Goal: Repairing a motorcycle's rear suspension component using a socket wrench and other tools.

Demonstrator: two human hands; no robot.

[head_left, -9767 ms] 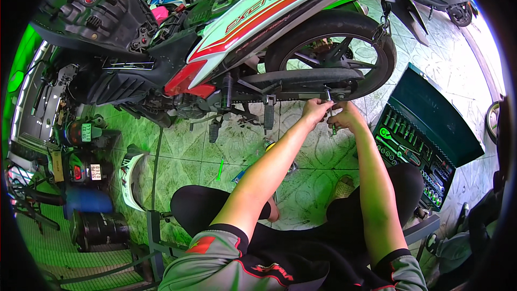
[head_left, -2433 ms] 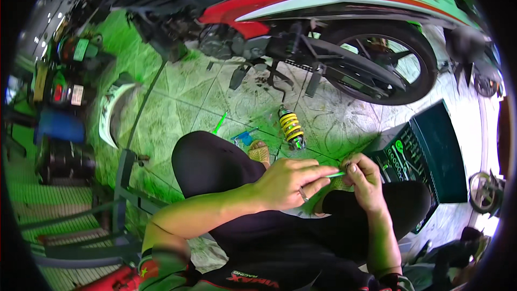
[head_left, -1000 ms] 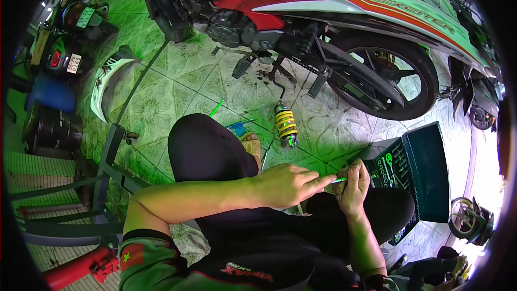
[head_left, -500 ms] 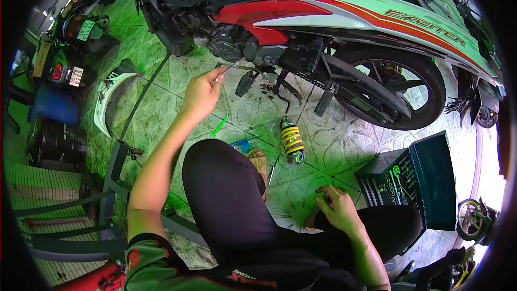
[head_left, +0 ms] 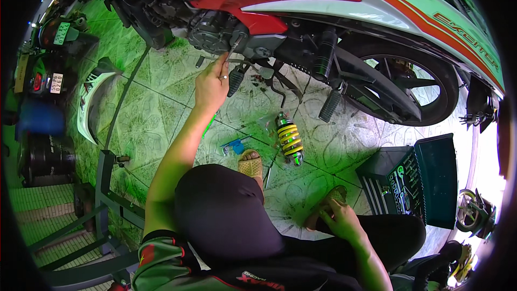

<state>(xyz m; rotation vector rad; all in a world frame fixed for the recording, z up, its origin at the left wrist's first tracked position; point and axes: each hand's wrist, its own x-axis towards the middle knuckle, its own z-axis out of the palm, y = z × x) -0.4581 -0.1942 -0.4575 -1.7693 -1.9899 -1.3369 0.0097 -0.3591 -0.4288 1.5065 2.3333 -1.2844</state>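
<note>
My left hand (head_left: pixel 211 89) reaches far forward, closed round a slim silver metal tool (head_left: pixel 235 47). The tool's far end meets the lower engine (head_left: pixel 207 33) of a red and white motorbike (head_left: pixel 318 5); its exact kind cannot be made out. Just right of that hand are a footpeg (head_left: pixel 235 82) and the thin pedal lever. My right hand (head_left: pixel 343 220) holds nothing and rests by my right leg, thumb and fingers apart, over my sandal. On the tiles between my hands lies a shock absorber (head_left: pixel 290 139) with a yellow spring.
An open dark toolbox (head_left: pixel 383 170) with sockets and wrenches stands at the right. Near my left sandal (head_left: pixel 251 168) lie a blue item (head_left: pixel 236 146) and a thin rod (head_left: pixel 268 177). A white fairing piece (head_left: pixel 86 105), a dark metal frame (head_left: pixel 105 188) and parked motorbikes occupy the left.
My left hand has moved the tool up against the engine. The view has shifted, showing more of my right sandal. The right hand stays by my leg.
</note>
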